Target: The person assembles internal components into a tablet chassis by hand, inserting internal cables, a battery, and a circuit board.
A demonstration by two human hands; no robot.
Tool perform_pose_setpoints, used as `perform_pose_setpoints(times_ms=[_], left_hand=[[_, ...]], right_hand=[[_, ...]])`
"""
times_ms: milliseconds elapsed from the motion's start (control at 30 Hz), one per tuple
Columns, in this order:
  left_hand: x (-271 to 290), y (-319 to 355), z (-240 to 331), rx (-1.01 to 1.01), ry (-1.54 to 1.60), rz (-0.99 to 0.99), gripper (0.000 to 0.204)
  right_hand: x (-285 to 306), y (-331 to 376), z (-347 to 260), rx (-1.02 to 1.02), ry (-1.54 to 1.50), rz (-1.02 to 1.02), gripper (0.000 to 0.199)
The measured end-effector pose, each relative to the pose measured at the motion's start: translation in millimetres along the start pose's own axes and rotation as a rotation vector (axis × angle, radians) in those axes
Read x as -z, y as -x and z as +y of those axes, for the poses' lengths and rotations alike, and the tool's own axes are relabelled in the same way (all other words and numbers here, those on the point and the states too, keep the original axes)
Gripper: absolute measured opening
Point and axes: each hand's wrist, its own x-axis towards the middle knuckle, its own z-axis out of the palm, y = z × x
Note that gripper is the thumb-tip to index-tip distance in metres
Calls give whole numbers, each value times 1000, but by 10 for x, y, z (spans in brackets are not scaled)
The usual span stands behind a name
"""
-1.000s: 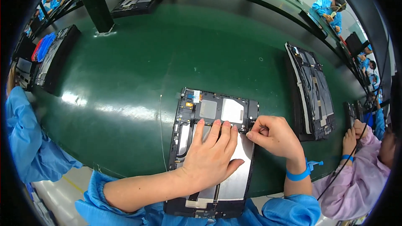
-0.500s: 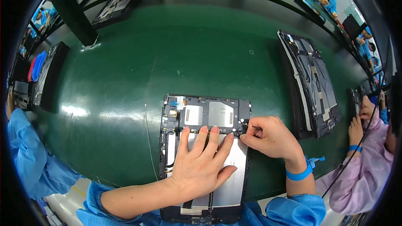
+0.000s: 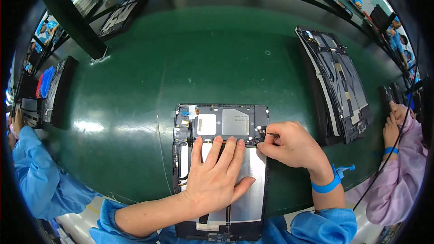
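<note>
Opened tablet (image 3: 220, 153) lies flat at the near edge of the green mat (image 3: 217, 63), bottom end cut off by the frame. Left hand (image 3: 216, 176) is flat on its silver panel, fingers spread. Right hand (image 3: 291, 147) is pinched shut on a thin dark tool (image 3: 272, 134) at the right rim; tip hidden. Open mat to the left and beyond. Stack of opened tablets (image 3: 337, 86) to the right, well apart.

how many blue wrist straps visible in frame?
2. One on the wearer's right wrist, beside the opened tablet. One on the co-worker's wrist at the right edge. The wearer's left wrist is bare; others further off may be hidden or too small to tell.
</note>
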Motion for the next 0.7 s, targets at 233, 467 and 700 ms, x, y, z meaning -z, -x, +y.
perform_pose_setpoints(times_ms=[233, 467, 700], left_hand=[[-14, 11, 9, -43, -66, -5, 57], [-4, 22, 1, -54, -48, -16, 53], [-21, 6, -2, -78, -35, -19, 53]], right_hand=[[-12, 3, -16, -25, 21, 16, 18], [-6, -21, -48, -95, 17, 2, 18], [3, -42, -10, -134, -39, -25, 17]])
